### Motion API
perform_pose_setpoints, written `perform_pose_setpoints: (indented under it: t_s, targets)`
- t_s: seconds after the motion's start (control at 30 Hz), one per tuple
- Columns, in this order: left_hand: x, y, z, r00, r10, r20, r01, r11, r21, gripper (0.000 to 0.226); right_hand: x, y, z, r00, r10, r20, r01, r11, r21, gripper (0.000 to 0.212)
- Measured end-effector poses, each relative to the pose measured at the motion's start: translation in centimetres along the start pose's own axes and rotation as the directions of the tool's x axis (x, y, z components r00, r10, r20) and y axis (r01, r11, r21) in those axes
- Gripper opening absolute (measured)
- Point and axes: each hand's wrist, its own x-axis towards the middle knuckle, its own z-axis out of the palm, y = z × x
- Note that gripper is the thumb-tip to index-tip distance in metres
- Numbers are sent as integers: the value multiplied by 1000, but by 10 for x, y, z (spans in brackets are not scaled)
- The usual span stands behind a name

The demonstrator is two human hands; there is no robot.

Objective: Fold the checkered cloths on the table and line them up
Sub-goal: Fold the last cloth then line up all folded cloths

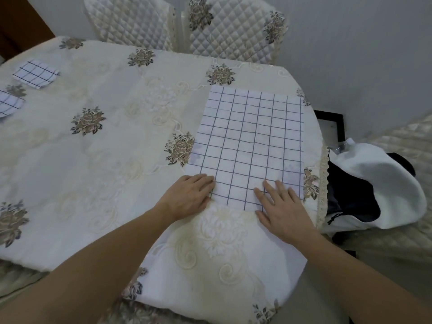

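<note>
Tablecloth [98,160] bears one flat, unfolded checkered cloth [250,141].

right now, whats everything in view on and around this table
large checkered cloth: 1, white with dark grid, spread flat on the table's right side
small checkered cloths: 2, same pattern, far left of the table, one cut off by the frame edge
tablecloth: 1, cream with flower motifs, covers the table
quilted chairs: 2, cream, behind the table
fabric bundle: 1, white and dark, right of the table
left hand: flat on the large cloth's near left corner
right hand: flat on its near edge
</note>
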Motion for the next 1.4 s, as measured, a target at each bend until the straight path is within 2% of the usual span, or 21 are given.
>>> perform_pose_setpoints:
  t_s: [0.13,0.27,0.4,0.63,0.87,0.97,1.07,1.17,1.23,1.3,1.37,1.4]
  targets:
    - [3,-4,1,1000,-17,3,17,1000,-18,45,-1,0,0,999,-6,-31,6,1000,6,63]
    - [5,-7,-1,998,-19,-61,15,998,-63,34,-6,5,2,998,-2,-62,4,999,33,67]
    - [-5,-5,-1,997,-35,-65,29,995,-93,33,-15,7,9,990,-5,-140,17,996,86,58]
    - [-41,16,-14,997,-29,-74,17,987,-158,36,-40,6,8,984,-38,-173,68,982,174,49]
    - [-111,63,-19,994,-83,-72,61,964,-258,36,-98,-28,5,996,-40,-82,61,957,282,48]
    - [-142,86,-18,995,-78,-58,57,952,-299,47,-124,-41,7,994,-74,-75,94,947,307,48]
    - [-164,98,-25,997,-76,-8,69,946,-315,58,-143,-49,9,990,-108,-93,133,939,317,46]
    - [-183,109,-34,991,-102,88,127,919,-373,47,-162,-54,6,982,-148,-121,180,925,334,44]
    - [-192,115,-44,986,-117,122,156,908,-389,44,-173,-57,-1,990,-125,-67,142,913,383,41]
    - [-198,124,-58,979,-128,157,182,894,-410,56,-185,-55,-2,994,-112,17,92,890,446,44]
    - [-205,133,-73,959,-150,240,252,836,-487,72,-195,-52,-5,988,-138,64,91,874,478,45]
    - [-210,137,-78,949,-155,275,281,811,-512,74,-199,-52,-6,984,-156,82,95,863,497,44]
